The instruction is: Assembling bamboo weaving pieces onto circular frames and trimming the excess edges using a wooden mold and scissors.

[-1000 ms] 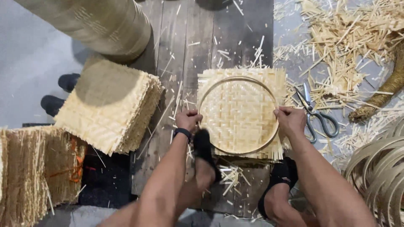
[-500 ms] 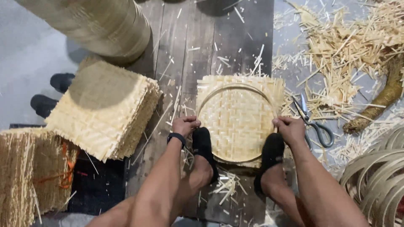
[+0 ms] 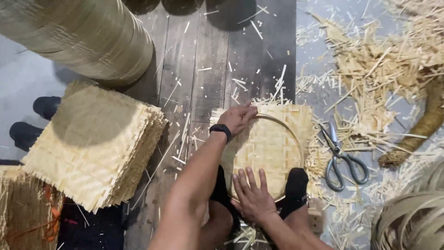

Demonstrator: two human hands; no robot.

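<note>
Head view, looking straight down: a square woven bamboo mat (image 3: 273,143) lies flat on the dark wooden floorboards (image 3: 203,60), directly ahead of the person's knees, with a thin round bamboo hoop (image 3: 299,143) laid on top of it. The left hand (image 3: 238,118) — black watch (image 3: 220,130) on its wrist — reaches across to the mat's far left corner, fingers closed together and curled over the hoop's upper arc, pressing it down. The right hand (image 3: 252,194) is the nearer one, lying palm-down on the mat's near edge with its fingers spread wide and flat, pointing away from the body; the mat extends forward and to the right from those fingertips. A black-socked foot (image 3: 296,185) bears on the near right part of the hoop. The mat is pale yellow, tightly plaited, with frayed strip ends sticking out past the ring on every side; it has no long axis to speak of. Just right of it lie grey-handled scissors (image 3: 342,159) among loose bamboo offcuts (image 3: 379,69). Well to the left sits a tall stack of similar woven squares (image 3: 92,143), and beyond it a stack of finished round trays (image 3: 78,37).
</note>
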